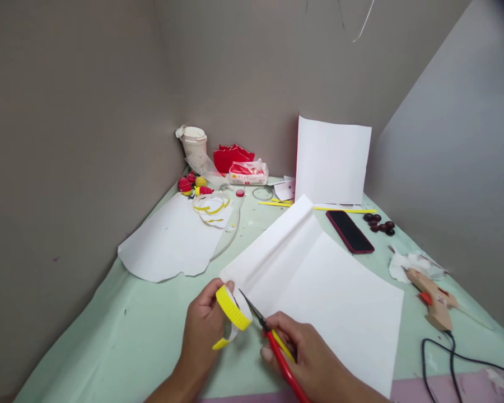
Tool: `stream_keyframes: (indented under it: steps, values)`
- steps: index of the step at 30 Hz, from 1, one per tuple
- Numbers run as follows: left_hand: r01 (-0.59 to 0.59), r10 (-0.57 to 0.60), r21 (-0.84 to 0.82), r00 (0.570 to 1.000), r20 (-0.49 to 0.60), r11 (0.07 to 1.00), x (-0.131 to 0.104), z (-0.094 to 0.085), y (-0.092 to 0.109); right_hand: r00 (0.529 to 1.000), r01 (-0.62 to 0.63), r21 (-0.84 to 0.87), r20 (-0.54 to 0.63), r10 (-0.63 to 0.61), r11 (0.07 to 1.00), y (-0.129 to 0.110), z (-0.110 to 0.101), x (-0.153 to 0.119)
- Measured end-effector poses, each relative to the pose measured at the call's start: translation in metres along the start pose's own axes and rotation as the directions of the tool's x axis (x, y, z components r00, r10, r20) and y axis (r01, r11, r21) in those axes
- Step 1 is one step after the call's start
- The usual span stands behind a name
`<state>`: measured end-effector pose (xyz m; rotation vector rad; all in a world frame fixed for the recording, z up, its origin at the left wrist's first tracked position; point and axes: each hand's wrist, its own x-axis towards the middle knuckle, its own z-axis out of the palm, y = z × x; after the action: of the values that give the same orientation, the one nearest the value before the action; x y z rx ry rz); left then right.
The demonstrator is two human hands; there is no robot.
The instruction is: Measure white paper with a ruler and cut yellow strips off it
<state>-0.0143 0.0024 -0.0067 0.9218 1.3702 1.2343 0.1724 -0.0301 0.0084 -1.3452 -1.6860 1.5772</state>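
My left hand (204, 324) pinches a curled strip of paper (234, 309), yellow with fine ridges outside and white inside. The strip loops round, and one yellow end hangs below the fingers. In my right hand (302, 347) are long-nose pliers (283, 361) with red and yellow handles. Their thin dark tip reaches to the white inner side of the strip, at its upper right; whether the jaws grip it I cannot tell. Under and beyond the pliers lies a large white sheet (340, 291) with a raised, creased flap.
On the right are a phone (350, 231), dark beads (378, 223) and a glue gun (434, 299) with its cord. Another white sheet (176, 240) lies left, with yellow-edged rings (212, 204). Behind stand a white cup (195, 145), a tissue pack (247, 173) and an upright board (331, 159).
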Motion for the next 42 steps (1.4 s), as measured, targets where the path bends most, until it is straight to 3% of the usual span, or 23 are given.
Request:
stream_keyframes:
  steps: [10,23,31,36,42]
  values:
    - [0.040,-0.040,0.018,0.999,-0.005,0.999,0.000,-0.001,0.000,0.999,-0.025,0.107,0.038,0.021,0.994,-0.003,0.001,0.001]
    - [0.049,-0.048,0.020,0.998,-0.048,0.999,0.003,-0.002,-0.005,1.000,0.025,0.016,0.010,-0.025,1.000,0.004,0.004,0.001]
    - [-0.029,0.031,0.059,0.999,-0.031,0.998,-0.001,-0.002,0.003,0.999,0.020,-0.015,0.043,-0.019,1.000,0.002,0.002,0.000]
    - [-0.069,0.068,0.017,0.998,0.007,0.998,0.000,-0.003,0.001,0.996,0.004,0.111,0.086,-0.014,0.994,0.006,0.003,0.001]
    - [0.015,-0.015,-0.054,1.000,-0.009,0.998,0.000,-0.003,-0.001,0.994,0.072,0.178,0.069,-0.086,0.981,0.011,0.004,0.006]
